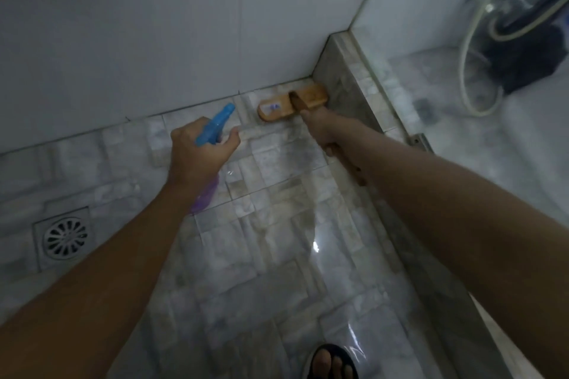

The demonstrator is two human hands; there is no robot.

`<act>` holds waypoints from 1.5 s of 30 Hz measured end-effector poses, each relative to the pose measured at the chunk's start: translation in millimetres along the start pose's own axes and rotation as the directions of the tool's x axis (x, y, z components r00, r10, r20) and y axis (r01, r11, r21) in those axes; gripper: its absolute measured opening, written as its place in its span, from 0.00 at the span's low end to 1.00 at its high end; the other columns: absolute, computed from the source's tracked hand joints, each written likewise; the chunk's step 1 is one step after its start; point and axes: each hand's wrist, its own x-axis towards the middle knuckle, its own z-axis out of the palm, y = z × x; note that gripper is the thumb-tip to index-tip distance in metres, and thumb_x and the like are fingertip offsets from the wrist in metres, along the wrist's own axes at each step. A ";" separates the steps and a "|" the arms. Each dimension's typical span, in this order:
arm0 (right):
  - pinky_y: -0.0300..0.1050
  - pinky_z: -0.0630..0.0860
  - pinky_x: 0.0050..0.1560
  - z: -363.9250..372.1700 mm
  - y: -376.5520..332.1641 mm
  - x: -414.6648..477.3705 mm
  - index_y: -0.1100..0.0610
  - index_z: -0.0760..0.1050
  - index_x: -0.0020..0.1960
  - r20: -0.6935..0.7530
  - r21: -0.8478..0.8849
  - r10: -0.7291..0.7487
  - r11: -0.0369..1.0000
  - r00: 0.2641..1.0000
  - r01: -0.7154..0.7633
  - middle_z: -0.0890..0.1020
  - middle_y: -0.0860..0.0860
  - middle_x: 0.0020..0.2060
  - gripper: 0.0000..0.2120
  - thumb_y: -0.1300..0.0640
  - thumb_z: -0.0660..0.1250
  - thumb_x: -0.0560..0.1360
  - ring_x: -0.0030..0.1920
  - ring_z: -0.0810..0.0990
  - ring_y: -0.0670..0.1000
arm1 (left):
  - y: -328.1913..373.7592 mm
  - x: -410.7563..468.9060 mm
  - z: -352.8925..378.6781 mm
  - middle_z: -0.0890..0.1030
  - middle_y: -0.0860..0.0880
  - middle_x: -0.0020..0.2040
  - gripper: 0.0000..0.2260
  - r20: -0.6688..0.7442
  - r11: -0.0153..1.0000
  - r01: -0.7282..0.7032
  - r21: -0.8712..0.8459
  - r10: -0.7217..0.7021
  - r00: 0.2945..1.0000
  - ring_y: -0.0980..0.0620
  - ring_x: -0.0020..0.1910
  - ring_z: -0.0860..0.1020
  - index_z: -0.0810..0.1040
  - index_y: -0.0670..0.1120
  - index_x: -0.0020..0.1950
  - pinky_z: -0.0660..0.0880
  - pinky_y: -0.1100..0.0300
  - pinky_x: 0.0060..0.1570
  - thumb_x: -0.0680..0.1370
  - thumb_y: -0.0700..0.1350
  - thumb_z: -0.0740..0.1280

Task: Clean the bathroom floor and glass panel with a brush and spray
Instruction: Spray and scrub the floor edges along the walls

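You seem to be scrubbing the pale tiled floor (277, 224), your right hand (323, 131) in a closed grip round the long-handled wooden brush (292, 103) in the upper-middle corner, your left hand (200, 154) clasping the blue-topped purple spray bottle (215, 128); next, probably draw the bristles back.

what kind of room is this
Most likely a bathroom shower area: tiled floor with a round metal drain, a glass panel on a low curb, and a hose beyond it.
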 end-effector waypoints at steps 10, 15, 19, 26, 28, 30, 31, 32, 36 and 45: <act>0.48 0.79 0.50 5.0 27.8 -13.1 0.62 0.65 0.75 0.069 -0.211 -0.013 0.977 0.998 0.027 0.76 0.64 0.65 0.19 0.57 0.54 0.86 0.58 0.79 0.64 | -4.0 0.7 0.4 0.74 0.48 0.28 0.16 0.005 0.999 -0.030 0.040 0.030 1.000 0.49 0.25 0.72 0.74 0.42 0.34 0.71 0.58 0.29 0.75 0.50 0.73; 0.48 0.76 0.34 -7.1 -12.1 34.9 0.64 0.64 0.74 0.100 -0.159 0.065 0.986 0.993 -0.049 0.79 0.64 0.53 0.29 0.64 0.70 0.76 0.36 0.76 0.59 | -1.4 1.9 3.5 0.74 0.48 0.28 0.17 0.026 0.995 -0.051 0.082 0.049 0.998 0.49 0.25 0.71 0.73 0.43 0.34 0.68 0.59 0.29 0.75 0.51 0.73; 0.50 0.79 0.37 12.1 19.3 -1.7 0.61 0.64 0.72 0.044 -0.076 -0.024 0.997 0.999 0.028 0.73 0.65 0.62 0.20 0.56 0.61 0.82 0.45 0.79 0.61 | -4.0 1.4 -2.7 0.75 0.47 0.28 0.16 -0.006 0.999 0.000 0.042 0.000 1.000 0.47 0.26 0.73 0.75 0.41 0.34 0.73 0.55 0.30 0.75 0.51 0.72; 0.52 0.77 0.54 26.2 46.9 -50.6 0.65 0.64 0.75 0.063 -0.135 -0.031 0.990 0.998 0.039 0.74 0.66 0.65 0.23 0.53 0.45 0.88 0.60 0.78 0.65 | -5.4 0.6 -3.9 0.75 0.46 0.28 0.18 -0.005 1.000 -0.009 0.026 0.009 1.000 0.46 0.25 0.72 0.75 0.41 0.34 0.73 0.51 0.29 0.76 0.52 0.71; 0.55 0.82 0.48 24.0 27.6 -28.0 0.64 0.65 0.74 -0.001 -0.152 -0.028 0.988 1.000 0.027 0.78 0.66 0.56 0.23 0.51 0.46 0.87 0.52 0.81 0.66 | -5.4 2.1 -1.1 0.74 0.46 0.28 0.18 0.000 0.999 -0.007 0.038 0.007 1.000 0.46 0.25 0.72 0.75 0.41 0.34 0.74 0.50 0.29 0.76 0.53 0.71; 0.53 0.82 0.37 15.5 7.1 0.8 0.64 0.66 0.73 -0.026 -0.128 0.000 0.992 1.000 -0.004 0.80 0.64 0.49 0.21 0.53 0.50 0.86 0.44 0.82 0.65 | -6.4 4.0 0.4 0.75 0.45 0.28 0.18 -0.004 0.999 -0.005 0.037 0.006 1.000 0.46 0.26 0.73 0.75 0.40 0.34 0.74 0.50 0.30 0.75 0.53 0.71; 0.52 0.82 0.39 9.2 -3.5 11.7 0.64 0.66 0.72 -0.027 -0.111 0.011 0.994 1.000 -0.014 0.80 0.65 0.53 0.19 0.56 0.54 0.85 0.43 0.82 0.65 | -6.9 4.2 0.0 0.75 0.45 0.28 0.18 -0.007 0.999 -0.009 0.036 0.009 1.000 0.46 0.26 0.73 0.75 0.40 0.34 0.74 0.50 0.30 0.75 0.53 0.71; 0.52 0.81 0.39 1.0 -16.9 17.5 0.65 0.66 0.71 -0.018 -0.118 0.030 0.992 0.999 -0.032 0.80 0.66 0.57 0.18 0.60 0.59 0.83 0.41 0.81 0.64 | -7.3 3.0 -0.5 0.75 0.46 0.28 0.18 -0.010 0.999 -0.016 0.036 0.016 1.000 0.46 0.26 0.73 0.75 0.40 0.34 0.74 0.51 0.30 0.75 0.53 0.71; 0.49 0.72 0.21 -12.0 -53.5 20.9 0.69 0.71 0.64 0.038 -0.324 0.041 0.946 0.998 -0.026 0.82 0.64 0.47 0.15 0.72 0.63 0.78 0.28 0.76 0.56 | -6.7 -2.5 -2.3 0.74 0.46 0.28 0.18 -0.041 0.999 -0.035 0.037 0.037 0.998 0.47 0.25 0.72 0.74 0.40 0.34 0.73 0.52 0.29 0.76 0.52 0.71; 0.52 0.79 0.37 -10.6 -49.5 27.9 0.68 0.66 0.72 0.016 -0.131 0.069 0.989 0.998 -0.066 0.80 0.66 0.57 0.23 0.69 0.64 0.78 0.42 0.81 0.62 | -9.6 -8.8 -10.3 0.75 0.47 0.28 0.15 -0.100 0.999 -0.031 0.034 0.034 0.994 0.48 0.25 0.72 0.76 0.40 0.35 0.73 0.54 0.29 0.77 0.49 0.71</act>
